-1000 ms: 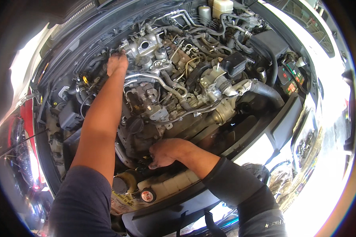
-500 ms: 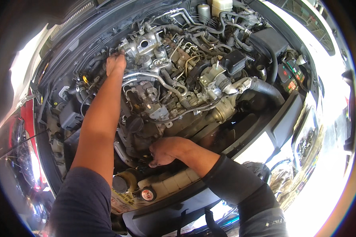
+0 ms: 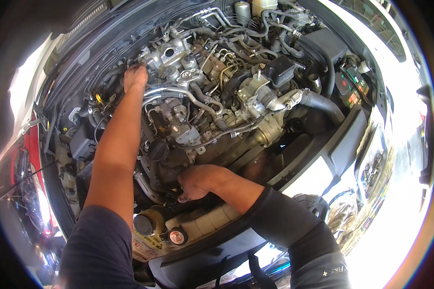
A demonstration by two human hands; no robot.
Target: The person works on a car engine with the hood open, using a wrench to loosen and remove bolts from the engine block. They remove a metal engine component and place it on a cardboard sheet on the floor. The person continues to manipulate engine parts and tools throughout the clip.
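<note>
Engine (image 3: 212, 103) sits before me, my left hand (image 3: 136, 77) stretched to its far side, my right hand (image 3: 193, 184) low in front, perhaps bracing me; how closed either is, or on what, I cannot tell.

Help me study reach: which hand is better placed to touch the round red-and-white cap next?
Probably the right hand, nearer the cap; the left hand is farther, beside the silver metal housing.

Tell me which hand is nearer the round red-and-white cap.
Right. The right hand is just beyond the cap; the left hand is much farther off, by the silvery engine housing.
</note>
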